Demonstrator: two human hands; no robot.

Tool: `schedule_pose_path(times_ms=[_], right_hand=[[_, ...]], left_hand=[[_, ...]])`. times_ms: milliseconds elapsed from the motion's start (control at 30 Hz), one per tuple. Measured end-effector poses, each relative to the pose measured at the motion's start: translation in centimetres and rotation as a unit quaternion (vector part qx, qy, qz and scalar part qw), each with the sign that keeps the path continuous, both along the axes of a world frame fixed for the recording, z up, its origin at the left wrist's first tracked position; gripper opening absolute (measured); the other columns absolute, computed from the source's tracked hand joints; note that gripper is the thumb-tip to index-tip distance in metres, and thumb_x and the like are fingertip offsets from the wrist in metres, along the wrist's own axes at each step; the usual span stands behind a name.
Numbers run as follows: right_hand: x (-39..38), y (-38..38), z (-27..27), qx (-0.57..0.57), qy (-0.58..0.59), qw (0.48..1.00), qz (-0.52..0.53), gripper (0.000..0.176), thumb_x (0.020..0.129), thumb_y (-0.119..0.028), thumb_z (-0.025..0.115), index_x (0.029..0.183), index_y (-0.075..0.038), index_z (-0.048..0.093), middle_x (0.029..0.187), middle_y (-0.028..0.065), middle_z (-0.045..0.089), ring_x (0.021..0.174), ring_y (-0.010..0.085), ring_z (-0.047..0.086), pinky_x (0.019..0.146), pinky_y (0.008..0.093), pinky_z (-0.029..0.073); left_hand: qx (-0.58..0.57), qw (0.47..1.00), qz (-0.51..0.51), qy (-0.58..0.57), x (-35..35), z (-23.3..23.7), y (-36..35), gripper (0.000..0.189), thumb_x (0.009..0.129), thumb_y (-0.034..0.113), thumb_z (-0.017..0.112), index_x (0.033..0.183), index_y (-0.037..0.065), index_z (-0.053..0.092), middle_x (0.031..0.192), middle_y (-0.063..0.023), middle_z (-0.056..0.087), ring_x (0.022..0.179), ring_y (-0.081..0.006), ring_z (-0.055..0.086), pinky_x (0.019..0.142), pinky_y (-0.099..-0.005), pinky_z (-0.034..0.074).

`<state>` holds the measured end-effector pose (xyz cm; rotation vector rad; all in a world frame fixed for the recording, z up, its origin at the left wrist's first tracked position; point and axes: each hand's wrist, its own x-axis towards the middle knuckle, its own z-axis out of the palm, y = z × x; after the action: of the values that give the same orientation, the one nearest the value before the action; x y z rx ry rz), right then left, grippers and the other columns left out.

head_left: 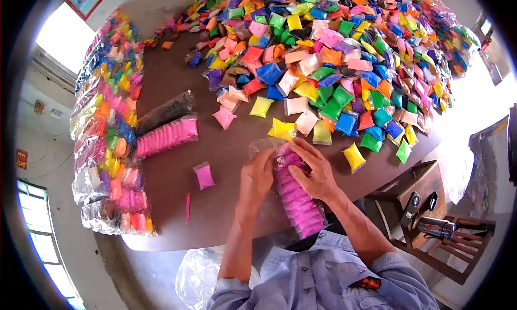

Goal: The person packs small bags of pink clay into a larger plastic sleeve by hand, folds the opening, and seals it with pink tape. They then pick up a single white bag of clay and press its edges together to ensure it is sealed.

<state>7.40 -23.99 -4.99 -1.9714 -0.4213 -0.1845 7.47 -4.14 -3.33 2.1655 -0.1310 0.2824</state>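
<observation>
A long clear plastic bag [299,199] filled with a row of magenta packets hangs over the table's near edge, in front of my body. My left hand [257,173] is closed on the loose film at the bag's upper left end. From the other side my right hand [313,171] grips the top of the same bag, its thumb across the uppermost packets. Just beyond my fingers lies a yellow packet [283,129]. A single magenta packet [204,176] and a thin pink strip [187,208] rest on the table left of my hands.
A huge heap of coloured packets [328,57] covers the far side of the brown table [167,186]. Filled bags [107,132] are stacked along the left edge. A bag of pink packets [168,136] lies near them. A thermos [436,227] is on wooden furniture at right.
</observation>
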Motion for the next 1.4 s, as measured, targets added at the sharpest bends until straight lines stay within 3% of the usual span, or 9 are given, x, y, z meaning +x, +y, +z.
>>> schedule_pose_path(times_ms=[200,400,500,567,667,867,1000,1233,1400], right_hand=[[-0.2,0.0,0.2,0.009,0.03,0.999,-0.009,0.055,0.092,-0.021,0.075,0.144,-0.008,0.066,0.152,0.0198,0.06,0.14,0.037,0.058,0.117,0.0413,0.046],[-0.3,-0.3,-0.2,0.034,0.011,0.999,-0.003,0.053,0.094,-0.024,0.074,0.144,-0.007,0.066,0.152,0.0202,0.06,0.141,0.0366,0.058,0.118,0.041,0.046],[-0.2,-0.3,-0.7,0.046,0.007,0.999,-0.008,0.053,0.094,-0.024,0.074,0.143,-0.007,0.066,0.152,0.0205,0.06,0.141,0.0368,0.058,0.117,0.0414,0.046],[-0.3,-0.3,-0.7,0.055,0.014,0.998,-0.013,0.053,0.094,-0.025,0.074,0.143,-0.007,0.066,0.152,0.0207,0.06,0.141,0.0368,0.058,0.117,0.0415,0.046],[-0.3,-0.3,-0.5,0.055,0.022,0.998,-0.015,0.053,0.094,-0.026,0.075,0.143,-0.007,0.066,0.152,0.0207,0.06,0.141,0.0372,0.058,0.117,0.0415,0.046],[-0.3,-0.4,-0.5,0.052,0.027,0.998,-0.004,0.055,0.094,-0.026,0.075,0.145,-0.007,0.065,0.152,0.0208,0.06,0.14,0.0376,0.058,0.117,0.0415,0.047],[-0.2,-0.3,-0.2,0.036,0.023,0.999,-0.01,0.057,0.093,-0.026,0.075,0.145,-0.007,0.064,0.151,0.0218,0.06,0.14,0.0377,0.058,0.117,0.0413,0.047],[-0.2,-0.2,-0.4,0.036,0.018,0.999,-0.014,0.056,0.092,-0.024,0.074,0.145,-0.006,0.064,0.151,0.0223,0.06,0.138,0.0376,0.06,0.116,0.0403,0.047],[-0.1,-0.2,-0.2,0.04,0.029,0.999,-0.015,0.056,0.092,-0.024,0.075,0.144,-0.006,0.065,0.151,0.0218,0.061,0.139,0.0371,0.06,0.115,0.0403,0.048]], left_hand=[[0.042,0.996,0.083,0.005,-3.7,2.8,4.6,0.021,0.096,0.007,0.072,0.117,0.005,0.075,0.109,-0.0177,0.077,0.098,-0.0402,0.075,0.085,-0.0442,0.06],[0.333,0.908,0.25,-0.046,-3.2,1.2,14.8,0.034,0.092,0.009,0.077,0.125,0.003,0.072,0.108,-0.0178,0.076,0.093,-0.0301,0.074,0.084,-0.0377,0.059],[0.226,0.951,0.212,0.015,-3.6,-1.2,17.7,0.036,0.091,0.014,0.078,0.124,0.002,0.073,0.108,-0.0179,0.077,0.097,-0.0317,0.074,0.087,-0.0422,0.058],[0.079,0.975,0.183,0.095,-4.2,-1.8,18.2,0.033,0.092,0.008,0.076,0.124,-0.001,0.073,0.102,-0.0092,0.076,0.087,-0.0182,0.071,0.077,-0.0319,0.058],[-0.048,0.962,0.183,0.198,-5.5,0.3,17.1,0.03,0.093,0.009,0.078,0.121,-0.001,0.074,0.096,-0.0041,0.074,0.079,-0.0103,0.067,0.066,-0.0267,0.054],[-0.125,0.973,0.154,0.119,-6.5,6.4,10.5,0.022,0.093,0.007,0.079,0.113,0.0,0.075,0.089,-0.0021,0.071,0.072,-0.007,0.063,0.057,-0.0229,0.049],[-0.187,0.972,0.118,0.08,-4.6,4.9,4.9,0.015,0.094,0.006,0.079,0.107,0.001,0.073,0.089,-0.0012,0.069,0.072,-0.0068,0.063,0.059,-0.0237,0.052],[-0.08,0.987,0.135,-0.037,-1.3,-0.6,1.7,0.014,0.093,0.008,0.079,0.103,0.001,0.072,0.101,-0.007,0.069,0.081,-0.0157,0.068,0.073,-0.0302,0.057],[-0.228,0.968,0.098,0.032,-0.2,-1.8,0.1,0.015,0.098,0.01,0.078,0.108,0.001,0.072,0.098,-0.0022,0.07,0.08,-0.0085,0.065,0.069,-0.0268,0.058]])
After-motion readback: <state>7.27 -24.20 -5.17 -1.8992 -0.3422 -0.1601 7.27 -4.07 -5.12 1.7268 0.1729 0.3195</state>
